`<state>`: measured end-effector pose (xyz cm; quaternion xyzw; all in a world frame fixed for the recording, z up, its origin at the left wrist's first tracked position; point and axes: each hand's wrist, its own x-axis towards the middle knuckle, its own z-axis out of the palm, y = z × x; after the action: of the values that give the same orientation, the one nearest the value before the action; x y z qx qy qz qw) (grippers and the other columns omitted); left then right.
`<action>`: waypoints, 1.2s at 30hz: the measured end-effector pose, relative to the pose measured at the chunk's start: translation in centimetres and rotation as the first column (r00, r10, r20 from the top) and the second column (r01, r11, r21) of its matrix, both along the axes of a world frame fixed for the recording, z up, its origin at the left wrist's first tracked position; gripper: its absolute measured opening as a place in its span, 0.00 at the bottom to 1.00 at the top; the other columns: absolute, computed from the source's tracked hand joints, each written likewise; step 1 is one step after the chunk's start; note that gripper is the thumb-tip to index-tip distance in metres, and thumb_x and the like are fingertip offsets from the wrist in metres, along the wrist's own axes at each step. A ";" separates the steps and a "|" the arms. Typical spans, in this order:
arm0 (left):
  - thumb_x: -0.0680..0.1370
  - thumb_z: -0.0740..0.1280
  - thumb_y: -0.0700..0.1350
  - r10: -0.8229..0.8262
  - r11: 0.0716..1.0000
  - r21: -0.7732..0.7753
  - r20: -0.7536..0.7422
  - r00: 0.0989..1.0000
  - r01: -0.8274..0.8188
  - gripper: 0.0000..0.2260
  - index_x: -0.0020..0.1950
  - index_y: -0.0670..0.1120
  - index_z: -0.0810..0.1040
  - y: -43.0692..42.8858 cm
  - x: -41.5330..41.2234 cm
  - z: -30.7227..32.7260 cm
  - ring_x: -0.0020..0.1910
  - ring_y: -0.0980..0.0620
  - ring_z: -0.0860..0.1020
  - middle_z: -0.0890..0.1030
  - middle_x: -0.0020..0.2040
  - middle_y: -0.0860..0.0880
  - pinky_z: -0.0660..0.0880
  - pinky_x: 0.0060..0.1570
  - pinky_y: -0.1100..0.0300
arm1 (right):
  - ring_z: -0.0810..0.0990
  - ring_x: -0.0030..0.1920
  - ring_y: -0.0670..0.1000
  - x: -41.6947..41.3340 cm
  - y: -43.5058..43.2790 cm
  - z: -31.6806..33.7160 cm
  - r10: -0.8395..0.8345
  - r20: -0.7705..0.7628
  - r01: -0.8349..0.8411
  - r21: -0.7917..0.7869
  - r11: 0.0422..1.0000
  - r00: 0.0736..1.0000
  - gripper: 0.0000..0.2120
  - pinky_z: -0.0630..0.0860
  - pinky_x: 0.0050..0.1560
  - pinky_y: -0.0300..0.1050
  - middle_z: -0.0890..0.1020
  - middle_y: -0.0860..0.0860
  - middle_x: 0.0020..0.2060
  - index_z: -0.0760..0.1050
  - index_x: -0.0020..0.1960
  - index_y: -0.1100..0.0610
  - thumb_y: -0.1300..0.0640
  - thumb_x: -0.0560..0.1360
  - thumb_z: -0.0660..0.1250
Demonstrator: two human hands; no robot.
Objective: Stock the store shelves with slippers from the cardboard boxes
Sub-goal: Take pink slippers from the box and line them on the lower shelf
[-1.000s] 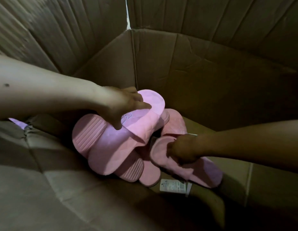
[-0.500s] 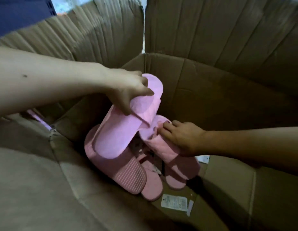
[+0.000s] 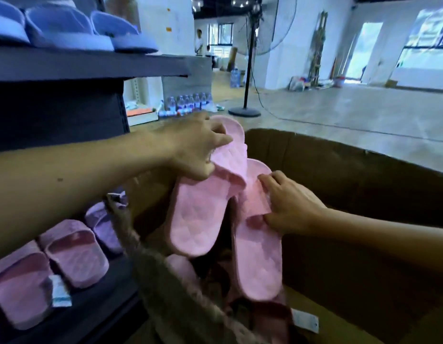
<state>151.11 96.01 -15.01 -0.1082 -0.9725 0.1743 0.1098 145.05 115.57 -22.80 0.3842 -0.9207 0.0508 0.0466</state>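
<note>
**Two pink slippers held over the open box**

Nearest to us, the blurred front flap (image 3: 170,296) of the cardboard box (image 3: 364,194) cuts across the lower view. Inside the box we see more pink slippers (image 3: 180,268) lying in shadow and a white tag (image 3: 306,323) near the bottom.

To our left, the lower shelf (image 3: 98,309) carries a row of pink slippers (image 3: 74,254), one with a paper label (image 3: 59,291), and a purple slipper (image 3: 103,225) lies behind them.

Above the box opening we hold two slippers, toes up and heels hanging down toward the box. Our left hand (image 3: 193,150) has its fingers curled over the strap of the left pink slipper (image 3: 198,217), with the thumb pinching from below. Our right hand (image 3: 289,207) grips the strap of the right pink slipper (image 3: 258,259), fingers laid across the top and thumb at the strap's lower edge. The two slippers touch side by side, and the left one's strap overlaps the edge of the right one.

Further left and higher, the upper shelf (image 3: 91,67) holds blue slippers (image 3: 59,31).

Beyond, on the floor (image 3: 339,115), we see a pack of water bottles (image 3: 188,101) and a standing fan (image 3: 250,58). Far back, two people (image 3: 199,42) stand near a window.
</note>
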 end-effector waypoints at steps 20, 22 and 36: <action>0.57 0.48 0.62 0.173 0.973 0.174 -0.123 0.977 -0.151 0.37 0.61 0.55 0.77 -8.2 17.9 13.3 0.58 0.50 0.74 0.79 0.58 0.51 0.67 0.61 0.58 | 0.67 0.67 0.52 8.7 -8.8 15.8 0.384 -0.058 -0.384 -0.278 0.880 0.922 0.38 0.62 0.65 0.40 0.69 0.50 0.67 0.62 0.73 0.53 0.51 0.61 0.58; 0.57 0.48 0.61 0.192 0.976 0.122 -0.099 0.976 -0.180 0.38 0.62 0.52 0.77 -9.4 21.2 11.4 0.56 0.46 0.74 0.78 0.58 0.48 0.70 0.60 0.55 | 0.68 0.67 0.51 10.7 -11.4 15.0 0.449 -0.054 -0.450 -0.200 0.870 0.892 0.38 0.60 0.62 0.35 0.69 0.51 0.67 0.63 0.72 0.54 0.53 0.61 0.57; 0.63 0.56 0.56 0.340 0.937 -0.096 0.019 0.940 -0.337 0.28 0.54 0.44 0.81 -17.8 37.7 -4.0 0.44 0.39 0.77 0.79 0.46 0.42 0.80 0.34 0.50 | 0.69 0.66 0.53 23.7 -23.1 3.1 0.623 0.029 -0.618 0.171 0.767 0.781 0.38 0.66 0.66 0.46 0.64 0.49 0.67 0.53 0.75 0.49 0.48 0.70 0.67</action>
<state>188.81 78.25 -19.00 0.0527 -0.9694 0.2331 0.0557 168.75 92.47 -19.66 0.6699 -0.7421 -0.0215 0.0075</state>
